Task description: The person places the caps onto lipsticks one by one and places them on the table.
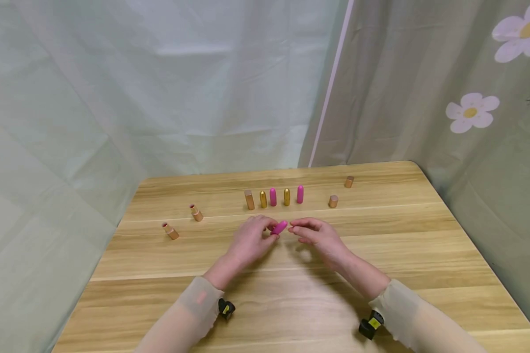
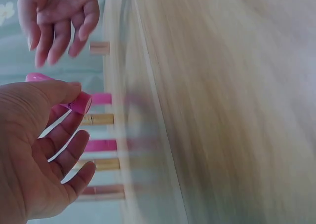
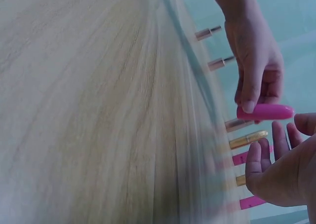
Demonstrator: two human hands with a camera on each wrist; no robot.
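Observation:
In the head view, my left hand (image 1: 254,237) pinches a pink lipstick tube (image 1: 280,227) between thumb and fingers over the middle of the table. The tube is round-tipped and tilted, its tip towards my right hand (image 1: 320,239). Seen from the left wrist, the thumb lies across the pink tube (image 2: 81,103) while the other fingers are spread. My right hand holds nothing; its fingers are loosely bent just beside the tube's tip. In the right wrist view, the right fingers (image 3: 253,160) are close to the rounded end of the pink tube (image 3: 266,111).
Behind the hands stands a row: a rose-gold lipstick (image 1: 249,200), gold tubes (image 1: 263,199) and pink tubes (image 1: 300,194). Two uncapped lipsticks (image 1: 196,213) stand at the left. Two short rose-gold caps (image 1: 333,201) are at the right. Curtains (image 1: 229,98) hang behind the wooden table (image 1: 424,245).

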